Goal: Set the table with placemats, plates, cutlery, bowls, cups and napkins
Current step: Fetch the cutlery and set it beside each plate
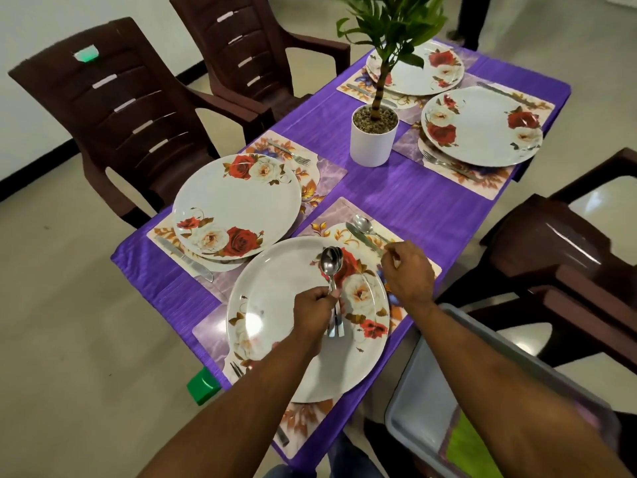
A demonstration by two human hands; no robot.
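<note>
My left hand (315, 313) grips a bunch of spoons (331, 267) by their handles over the plate (275, 305) — light, stiff, slippery steel, best pinched mid-handle — while my right hand (406, 270) pinches the handle of one spoon (363, 224) laid beside the knife (360, 236).

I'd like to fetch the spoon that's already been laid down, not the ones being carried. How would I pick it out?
Start at the white plant pot mid-table and come to the nearest plate, under the hands. On its placemat, beyond the plate's far rim, a single spoon lies beside a knife at the right hand. The other spoons are bunched in the left hand.
</note>
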